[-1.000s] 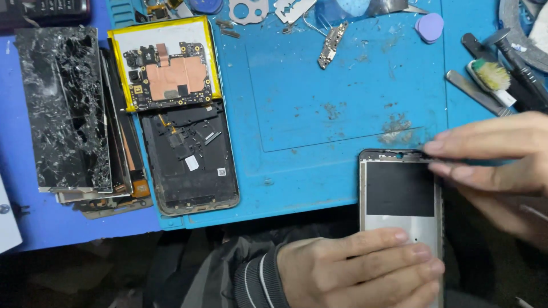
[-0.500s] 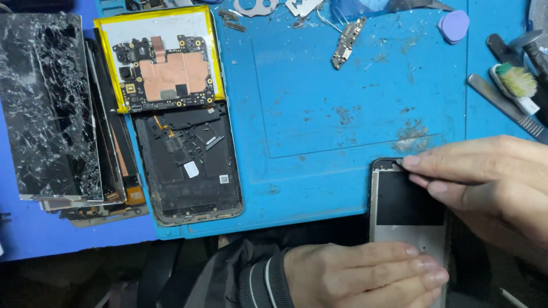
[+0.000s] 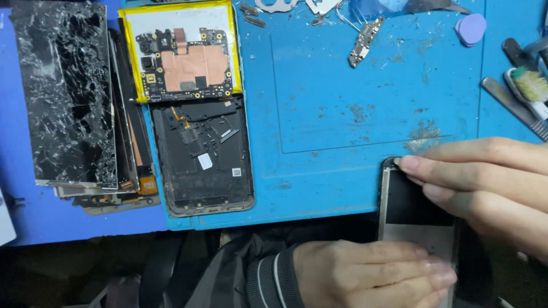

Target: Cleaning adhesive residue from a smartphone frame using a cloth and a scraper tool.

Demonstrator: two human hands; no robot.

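Note:
A phone frame (image 3: 412,212) with a black panel and a pale metal lower part lies at the near edge of the blue work mat (image 3: 342,114), on the right. My left hand (image 3: 371,274) lies flat across its lower end, fingers together, pressing it down. My right hand (image 3: 485,185) comes in from the right, and its fingertips rest on the frame's top left corner and upper edge. Whether those fingers pinch something thin there I cannot tell.
A shattered screen (image 3: 65,94) tops a stack of panels at the left. Beside it lie a battery with a circuit board (image 3: 185,57) and an open phone back housing (image 3: 202,154). A small connector board (image 3: 363,41), a purple pick (image 3: 471,28), a brush (image 3: 528,82) and metal tools sit at the far right.
The view has shifted, so everything sits lower and further right in the picture. My right fingertips have slid along the frame's top edge to its left corner. The left hand stays on the lower end.

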